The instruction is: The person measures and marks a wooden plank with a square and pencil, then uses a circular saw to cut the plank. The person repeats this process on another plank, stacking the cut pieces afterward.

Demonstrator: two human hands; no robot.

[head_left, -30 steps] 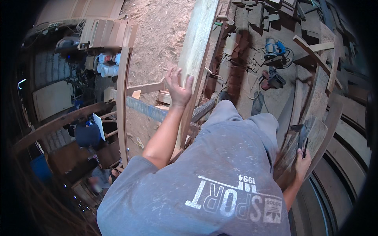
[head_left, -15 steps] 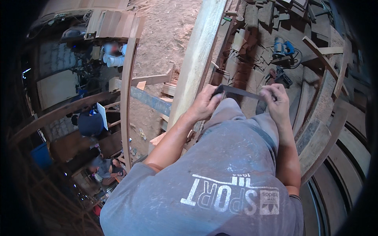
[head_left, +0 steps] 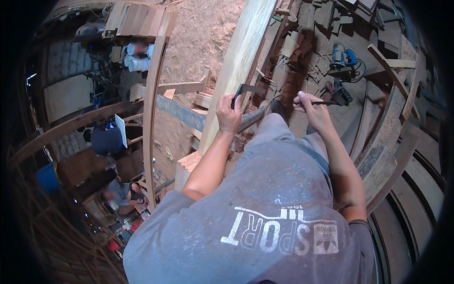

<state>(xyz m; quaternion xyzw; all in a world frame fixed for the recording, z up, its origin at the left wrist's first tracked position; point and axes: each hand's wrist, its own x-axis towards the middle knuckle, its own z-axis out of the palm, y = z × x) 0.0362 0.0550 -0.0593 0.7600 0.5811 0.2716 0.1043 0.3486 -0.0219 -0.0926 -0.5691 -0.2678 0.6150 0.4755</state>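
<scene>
My left hand [head_left: 228,113] grips a black try square [head_left: 243,89] by the near edge of a long pale board [head_left: 248,33], its blade pointing right. Whether the square touches the board I cannot tell. My right hand [head_left: 312,106], over the gap right of the board, is closed on a thin dark pencil-like stick [head_left: 326,102] that sticks out to the right.
Blue router [head_left: 340,57] and red-black power tool [head_left: 341,92] among offcuts [head_left: 338,19] at upper right. Curved timbers [head_left: 388,132] at right. An upright plank [head_left: 156,75], white buckets [head_left: 137,64] and stacked panels [head_left: 137,16] at left; another person [head_left: 123,191] at lower left.
The square came from the right with my right hand, was held in both hands, and is now in my left hand over the board. My right hand has moved up and inward with the thin stick.
</scene>
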